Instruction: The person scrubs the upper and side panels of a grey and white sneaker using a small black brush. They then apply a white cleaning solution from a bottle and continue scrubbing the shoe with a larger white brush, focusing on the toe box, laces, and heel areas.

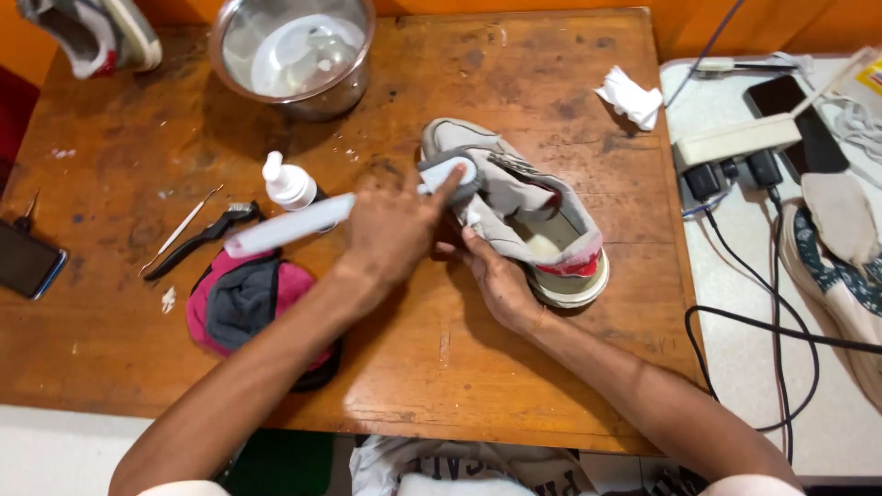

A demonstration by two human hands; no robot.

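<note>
Both hands are being used at the middle of the wooden table (110, 303), where a grey sneaker (533, 216) is being kept lying on its side. Closed around a long white-handled brush (303, 223), the left hand (390, 230) is being stretched across so that the grey brush head (453, 174) is being pressed against the shoe's upper, the index finger being laid along it, apparently for pressure. Curled fingers of the right hand (496, 280) are being tucked against the sneaker's side near the opening, seemingly so that it is being steadied under the brush. A small white bottle (288, 181), a black brush (204, 237) and a thin metal pick (181, 230) are being kept just left of the hands, a pink and grey cloth (241, 298) beneath the left forearm. A steel bowl (292, 53) of cloudy liquid is being left at the table's far edge, within reach, and a crumpled white tissue (630, 96) well apart to the right
</note>
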